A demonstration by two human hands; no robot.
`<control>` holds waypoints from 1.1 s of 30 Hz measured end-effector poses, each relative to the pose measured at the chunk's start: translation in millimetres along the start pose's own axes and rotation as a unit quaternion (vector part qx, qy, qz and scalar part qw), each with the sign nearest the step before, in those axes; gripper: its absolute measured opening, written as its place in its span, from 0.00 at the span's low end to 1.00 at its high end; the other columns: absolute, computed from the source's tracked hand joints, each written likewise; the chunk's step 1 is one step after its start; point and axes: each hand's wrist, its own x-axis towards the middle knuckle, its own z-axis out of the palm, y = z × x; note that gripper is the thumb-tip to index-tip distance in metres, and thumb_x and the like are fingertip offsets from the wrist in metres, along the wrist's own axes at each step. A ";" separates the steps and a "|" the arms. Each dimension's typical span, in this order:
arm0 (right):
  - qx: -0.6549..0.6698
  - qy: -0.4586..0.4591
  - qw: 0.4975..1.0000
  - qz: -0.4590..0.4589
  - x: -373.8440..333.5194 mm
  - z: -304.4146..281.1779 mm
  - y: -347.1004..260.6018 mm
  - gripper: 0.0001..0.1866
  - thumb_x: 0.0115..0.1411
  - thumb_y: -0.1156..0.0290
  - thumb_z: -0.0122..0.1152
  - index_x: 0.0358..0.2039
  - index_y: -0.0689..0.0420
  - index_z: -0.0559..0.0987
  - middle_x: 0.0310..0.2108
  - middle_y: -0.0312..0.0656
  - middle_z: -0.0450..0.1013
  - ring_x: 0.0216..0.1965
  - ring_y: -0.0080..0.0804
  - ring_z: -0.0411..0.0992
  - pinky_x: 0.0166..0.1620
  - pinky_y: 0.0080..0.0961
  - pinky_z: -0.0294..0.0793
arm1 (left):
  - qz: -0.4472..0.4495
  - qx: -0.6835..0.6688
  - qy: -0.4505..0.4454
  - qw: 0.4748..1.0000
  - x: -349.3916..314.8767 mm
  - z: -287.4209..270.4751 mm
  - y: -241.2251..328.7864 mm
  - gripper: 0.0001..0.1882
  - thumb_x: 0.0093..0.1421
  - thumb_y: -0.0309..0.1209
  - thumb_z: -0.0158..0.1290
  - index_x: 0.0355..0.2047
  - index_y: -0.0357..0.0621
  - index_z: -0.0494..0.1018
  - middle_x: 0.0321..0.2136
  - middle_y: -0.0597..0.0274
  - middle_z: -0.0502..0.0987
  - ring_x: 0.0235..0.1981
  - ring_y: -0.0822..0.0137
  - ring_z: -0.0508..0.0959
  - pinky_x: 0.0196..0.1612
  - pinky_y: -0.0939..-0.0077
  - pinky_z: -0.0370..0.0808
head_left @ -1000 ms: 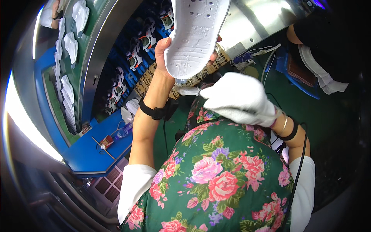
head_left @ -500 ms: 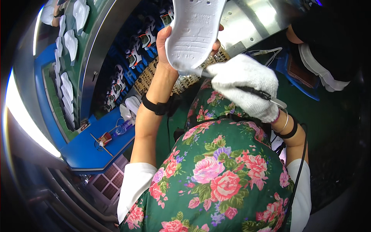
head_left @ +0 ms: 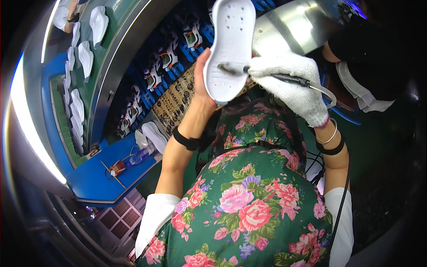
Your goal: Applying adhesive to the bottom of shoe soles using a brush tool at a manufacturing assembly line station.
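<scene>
A white shoe sole (head_left: 233, 40) is held up in front of me, its hollow inner side facing me. My bare left hand (head_left: 202, 84) grips it from beneath and along the left edge, the thumb on that side; most of the fingers are hidden behind it. My right hand (head_left: 289, 84), in a white knitted glove, is closed around a brush (head_left: 284, 78) with a black handle and a thin pale tube at its back end. Its blurred bristles lie over the sole's inner face, above the rounded lower end.
White soles (head_left: 86, 60) lie along a green belt at left. White-and-orange shoe uppers (head_left: 169, 58) hang on blue racks behind a patterned brown sheet (head_left: 173, 98). A blue table (head_left: 93, 182) bears a purple bottle (head_left: 140, 155) and a red container (head_left: 117, 167). A metal surface (head_left: 289, 26) stands beyond.
The sole has come nearer and a little to the right in my left hand. The brush has gone from the sole's lower rim onto its inner face.
</scene>
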 end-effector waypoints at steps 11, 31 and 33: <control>-0.149 -0.022 0.971 -0.183 -6.7 20.1 -5.5 0.13 0.49 0.78 0.71 0.37 0.58 0.85 0.34 0.45 0.80 0.36 0.39 0.79 0.42 0.30 0.78 | 0.042 -0.053 0.057 0.996 -15.9 -11.4 -8.0 0.42 0.63 0.56 0.46 0.68 0.38 0.57 0.57 0.34 0.70 0.50 0.35 0.77 0.53 0.45 0.77; 0.278 0.135 0.913 0.265 -40.9 10.6 37.8 0.09 0.54 0.83 0.67 0.37 0.65 0.85 0.30 0.37 0.80 0.28 0.19 0.75 0.35 0.15 0.75 | 0.184 -0.268 -0.198 0.925 79.0 88.4 238.6 0.49 0.66 0.67 0.30 0.70 0.36 0.46 0.69 0.35 0.45 0.69 0.39 0.52 0.65 0.46 0.64; 0.273 0.118 0.917 0.264 -42.4 12.9 38.6 0.10 0.53 0.82 0.67 0.37 0.65 0.85 0.34 0.40 0.82 0.35 0.21 0.78 0.42 0.18 0.77 | 0.215 -0.251 -0.196 0.923 86.5 79.3 258.4 0.50 0.66 0.68 0.30 0.70 0.34 0.45 0.69 0.35 0.45 0.69 0.40 0.52 0.65 0.46 0.64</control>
